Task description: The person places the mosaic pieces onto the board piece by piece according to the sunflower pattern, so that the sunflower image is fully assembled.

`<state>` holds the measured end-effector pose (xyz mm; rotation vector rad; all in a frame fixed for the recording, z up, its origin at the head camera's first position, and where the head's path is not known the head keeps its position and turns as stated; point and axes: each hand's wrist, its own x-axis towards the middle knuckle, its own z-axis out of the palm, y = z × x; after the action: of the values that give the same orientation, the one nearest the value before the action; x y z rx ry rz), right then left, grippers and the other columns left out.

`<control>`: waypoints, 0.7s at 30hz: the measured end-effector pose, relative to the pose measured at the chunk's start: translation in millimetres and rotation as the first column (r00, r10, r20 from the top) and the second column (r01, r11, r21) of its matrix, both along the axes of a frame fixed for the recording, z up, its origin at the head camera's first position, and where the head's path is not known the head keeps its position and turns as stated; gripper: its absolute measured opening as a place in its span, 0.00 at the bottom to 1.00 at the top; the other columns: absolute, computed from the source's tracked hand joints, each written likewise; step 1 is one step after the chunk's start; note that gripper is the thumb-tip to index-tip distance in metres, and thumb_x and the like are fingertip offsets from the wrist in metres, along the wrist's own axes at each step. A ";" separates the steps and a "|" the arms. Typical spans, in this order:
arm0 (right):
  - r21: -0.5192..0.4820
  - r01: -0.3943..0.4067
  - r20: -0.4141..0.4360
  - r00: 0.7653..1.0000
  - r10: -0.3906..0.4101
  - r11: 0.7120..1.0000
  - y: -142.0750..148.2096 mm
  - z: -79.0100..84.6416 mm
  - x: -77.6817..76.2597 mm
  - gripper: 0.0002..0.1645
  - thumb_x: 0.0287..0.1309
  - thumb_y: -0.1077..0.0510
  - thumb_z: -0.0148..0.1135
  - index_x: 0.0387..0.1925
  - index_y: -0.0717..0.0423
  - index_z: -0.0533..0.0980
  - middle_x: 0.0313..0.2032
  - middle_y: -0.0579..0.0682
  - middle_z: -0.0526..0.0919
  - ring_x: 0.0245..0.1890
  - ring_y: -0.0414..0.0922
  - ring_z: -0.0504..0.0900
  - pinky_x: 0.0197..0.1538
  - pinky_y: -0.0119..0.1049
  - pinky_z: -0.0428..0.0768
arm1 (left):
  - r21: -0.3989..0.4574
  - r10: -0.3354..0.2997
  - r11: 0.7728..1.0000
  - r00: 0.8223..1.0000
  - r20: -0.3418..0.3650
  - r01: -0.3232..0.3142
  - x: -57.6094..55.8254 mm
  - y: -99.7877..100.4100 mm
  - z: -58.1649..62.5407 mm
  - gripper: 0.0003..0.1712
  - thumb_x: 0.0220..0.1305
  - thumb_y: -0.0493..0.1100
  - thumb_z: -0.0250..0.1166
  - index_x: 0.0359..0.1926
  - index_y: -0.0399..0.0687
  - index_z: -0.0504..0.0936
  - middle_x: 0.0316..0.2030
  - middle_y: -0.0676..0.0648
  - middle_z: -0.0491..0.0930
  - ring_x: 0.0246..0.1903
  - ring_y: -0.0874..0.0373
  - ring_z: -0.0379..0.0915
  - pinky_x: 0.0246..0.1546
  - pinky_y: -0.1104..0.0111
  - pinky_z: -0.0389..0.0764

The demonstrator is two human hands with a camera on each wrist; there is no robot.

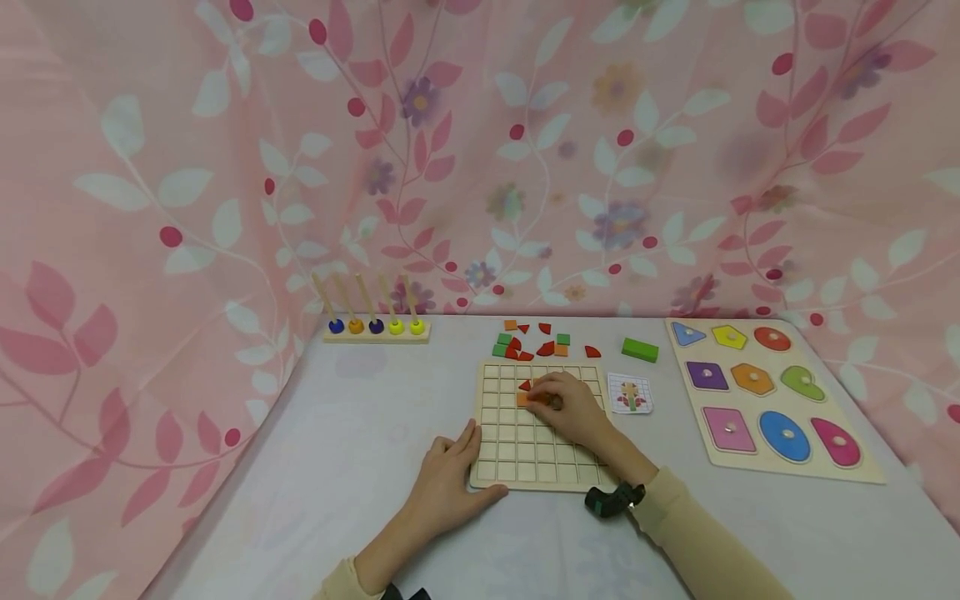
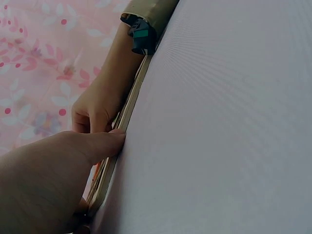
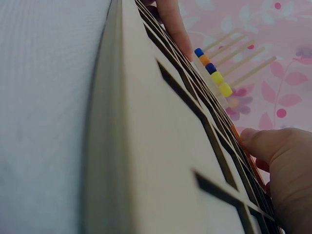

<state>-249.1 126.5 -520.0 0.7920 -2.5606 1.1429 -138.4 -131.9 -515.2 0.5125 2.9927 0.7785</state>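
Observation:
A wooden grid board (image 1: 536, 462) lies flat on the table. My left hand (image 1: 444, 483) rests at its near left corner, fingers along the left edge and thumb along the front edge; the left wrist view shows that thumb (image 2: 105, 145) against the board's side. Over the upper middle of the grid, my right hand (image 1: 576, 410) pinches a small orange piece, mostly hidden under the fingertips. Next to those fingertips an orange square (image 1: 522, 400) sits on the grid, with a red triangle (image 1: 524, 385) just above it. In the right wrist view, the right thumb (image 3: 258, 141) touches down by an orange edge.
Loose red, green and orange pieces (image 1: 546, 348) lie behind the board. A pattern card (image 1: 630, 393) is at its right, with a green block (image 1: 640, 350) behind. Farther right lies a shape puzzle (image 1: 693, 417); a peg stand with beads (image 1: 377, 337) stands back left.

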 end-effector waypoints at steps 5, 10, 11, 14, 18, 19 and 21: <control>-0.061 0.007 0.016 1.000 -0.007 0.998 1.5 -1.0 0.2 0.10 0.61 0.57 0.79 0.44 0.53 0.89 0.46 0.46 0.89 0.43 0.44 0.81 0.44 0.35 0.80 | 0.009 0.002 1.000 1.000 -0.005 -0.002 1.9 0.5 0.7 0.60 0.60 0.74 0.71 0.79 0.38 0.66 0.80 0.42 0.61 0.45 0.58 0.62 0.42 0.67 0.67; -0.142 0.051 0.074 0.996 -0.041 0.988 2.7 5.6 3.4 0.12 0.63 0.58 0.77 0.46 0.56 0.88 0.42 0.49 0.89 0.38 0.43 0.81 0.43 0.35 0.80 | 0.006 0.001 1.000 1.000 -0.011 -0.001 4.6 0.4 -0.4 0.60 0.60 0.74 0.71 0.79 0.37 0.66 0.80 0.41 0.62 0.45 0.58 0.62 0.43 0.66 0.68; -0.153 0.060 0.094 0.995 -0.046 0.986 3.3 9.0 4.5 0.12 0.63 0.58 0.77 0.47 0.57 0.87 0.42 0.50 0.89 0.37 0.43 0.81 0.43 0.35 0.80 | 0.008 0.000 1.000 1.000 -0.010 0.000 5.1 0.5 -0.6 0.60 0.60 0.74 0.71 0.79 0.37 0.66 0.80 0.41 0.62 0.45 0.57 0.62 0.44 0.65 0.68; -0.162 0.075 0.140 0.989 -0.052 0.984 7.5 20.9 4.5 0.15 0.65 0.56 0.76 0.49 0.58 0.86 0.43 0.51 0.89 0.36 0.42 0.82 0.41 0.35 0.80 | 0.011 0.001 1.000 1.000 -0.010 -0.001 5.3 0.5 -0.5 0.60 0.60 0.74 0.71 0.79 0.38 0.66 0.80 0.41 0.62 0.46 0.57 0.62 0.44 0.65 0.68; -0.126 0.105 0.140 0.986 -0.087 0.986 19.6 36.5 -8.4 0.17 0.65 0.55 0.75 0.52 0.59 0.86 0.45 0.52 0.89 0.36 0.44 0.82 0.37 0.36 0.78 | 0.020 -0.002 1.000 1.000 -0.005 0.002 4.3 0.6 0.2 0.60 0.60 0.74 0.71 0.79 0.38 0.66 0.80 0.41 0.62 0.46 0.57 0.62 0.43 0.65 0.67; -0.111 0.116 0.133 0.986 -0.101 0.987 23.4 39.5 -14.1 0.17 0.66 0.56 0.75 0.52 0.60 0.85 0.45 0.53 0.89 0.36 0.45 0.82 0.36 0.37 0.77 | 0.022 -0.001 1.000 1.000 -0.004 0.001 3.7 0.5 0.4 0.60 0.60 0.73 0.71 0.79 0.38 0.66 0.80 0.41 0.61 0.46 0.57 0.62 0.43 0.65 0.67; -0.080 0.145 0.130 0.982 -0.134 0.986 31.2 43.5 -26.6 0.17 0.67 0.56 0.74 0.53 0.61 0.85 0.45 0.55 0.89 0.37 0.47 0.81 0.35 0.37 0.75 | 0.021 0.001 1.000 1.000 -0.005 -0.001 2.6 0.2 0.9 0.60 0.60 0.73 0.72 0.79 0.37 0.66 0.80 0.41 0.62 0.46 0.57 0.62 0.43 0.65 0.67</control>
<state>-275.7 157.7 -476.5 0.5272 -2.5956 1.2888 -135.8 -131.7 -514.3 0.5147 2.9931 0.8112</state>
